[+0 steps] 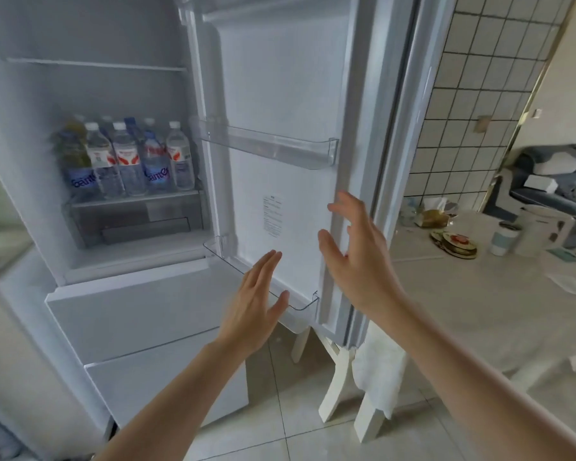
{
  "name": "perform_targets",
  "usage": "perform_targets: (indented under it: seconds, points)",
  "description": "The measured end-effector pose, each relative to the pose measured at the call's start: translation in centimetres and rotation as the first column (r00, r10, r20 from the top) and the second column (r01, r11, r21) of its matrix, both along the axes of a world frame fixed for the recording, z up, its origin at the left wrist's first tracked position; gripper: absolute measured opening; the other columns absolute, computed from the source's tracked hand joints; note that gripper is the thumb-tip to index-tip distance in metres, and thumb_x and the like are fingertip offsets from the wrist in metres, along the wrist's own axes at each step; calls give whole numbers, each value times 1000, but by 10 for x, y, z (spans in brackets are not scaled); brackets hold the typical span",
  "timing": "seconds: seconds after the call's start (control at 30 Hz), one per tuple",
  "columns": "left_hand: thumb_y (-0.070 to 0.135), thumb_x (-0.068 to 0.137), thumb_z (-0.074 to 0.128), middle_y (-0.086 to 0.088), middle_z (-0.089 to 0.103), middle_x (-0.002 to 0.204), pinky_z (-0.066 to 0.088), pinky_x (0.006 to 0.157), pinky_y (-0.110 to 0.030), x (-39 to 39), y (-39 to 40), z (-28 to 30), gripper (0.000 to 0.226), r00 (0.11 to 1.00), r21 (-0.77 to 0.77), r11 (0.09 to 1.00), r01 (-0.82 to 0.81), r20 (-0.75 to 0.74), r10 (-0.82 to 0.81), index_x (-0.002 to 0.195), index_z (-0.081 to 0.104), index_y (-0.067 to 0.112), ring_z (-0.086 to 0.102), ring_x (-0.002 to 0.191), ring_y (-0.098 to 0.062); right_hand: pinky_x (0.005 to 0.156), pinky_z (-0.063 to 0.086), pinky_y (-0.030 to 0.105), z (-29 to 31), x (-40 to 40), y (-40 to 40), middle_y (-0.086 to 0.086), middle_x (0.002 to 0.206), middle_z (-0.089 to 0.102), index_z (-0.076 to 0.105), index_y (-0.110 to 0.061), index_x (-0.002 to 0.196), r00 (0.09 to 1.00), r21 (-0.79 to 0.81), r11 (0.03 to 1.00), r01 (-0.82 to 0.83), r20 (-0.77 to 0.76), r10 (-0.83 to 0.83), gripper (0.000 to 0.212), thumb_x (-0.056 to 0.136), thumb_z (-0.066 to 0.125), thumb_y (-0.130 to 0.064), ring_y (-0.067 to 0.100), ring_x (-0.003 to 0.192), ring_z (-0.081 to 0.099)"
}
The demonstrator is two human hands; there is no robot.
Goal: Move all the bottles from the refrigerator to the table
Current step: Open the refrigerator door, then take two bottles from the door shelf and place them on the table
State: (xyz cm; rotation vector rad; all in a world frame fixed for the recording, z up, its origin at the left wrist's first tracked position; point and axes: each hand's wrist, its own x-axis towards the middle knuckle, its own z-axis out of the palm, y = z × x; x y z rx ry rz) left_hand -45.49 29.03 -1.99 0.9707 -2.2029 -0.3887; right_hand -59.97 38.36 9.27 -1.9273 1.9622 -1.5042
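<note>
The refrigerator (120, 227) stands wide open, its door (280, 94) swung right with two clear door racks (266, 144), both bare. Off to the right sits the desk (479, 294) under a pale cloth, carrying one kettle (542, 227), one cup (504, 237) and a stack of plates (456, 244). On the lower shelf, roughly nine bottles (127, 158) crowd together upright; the back row is hard to count. Left hand (253, 304) and right hand (356, 257) hover before the door, fingers (343, 207) spread apart, holding nothing.
</note>
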Motion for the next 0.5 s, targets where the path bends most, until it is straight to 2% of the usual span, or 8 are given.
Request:
perform_targets:
  seconds: [0.13, 0.2, 0.37, 0.5]
  points:
    - [36, 98, 48, 8, 31, 154, 30, 108, -27, 47, -16, 5, 56, 990, 64, 992, -111, -82, 116, 149, 24, 31, 35, 137, -13, 110, 37, 37, -12, 34, -34, -4, 135, 50, 30, -22, 142, 997, 20, 997, -71, 21, 70, 52, 95, 51, -23, 16, 126, 45]
    - [33, 98, 49, 6, 40, 149, 34, 106, -28, 72, -27, 5, 53, 979, 78, 984, -162, -109, 170, 147, 31, 27, 42, 133, -15, 108, 39, 40, -18, 53, -52, -6, 133, 51, 31, -24, 140, 995, 34, 994, -102, 22, 101, 49, 95, 50, -25, 16, 125, 46]
    - [25, 95, 56, 7, 56, 129, 41, 99, -28, 143, -72, 1, 44, 936, 111, 951, -288, -178, 304, 137, 44, 26, 52, 119, -13, 106, 40, 32, -32, 113, -114, -6, 132, 53, 36, -23, 138, 977, 82, 974, -212, 34, 210, 45, 96, 50, -28, 15, 121, 49]
    - [19, 92, 60, 11, 62, 112, 47, 94, -33, 210, -125, 1, 38, 896, 127, 924, -362, -226, 382, 129, 52, 24, 59, 107, -14, 101, 40, 28, -40, 170, -179, -6, 128, 56, 39, -22, 136, 964, 107, 958, -266, 56, 261, 43, 95, 52, -25, 11, 115, 51]
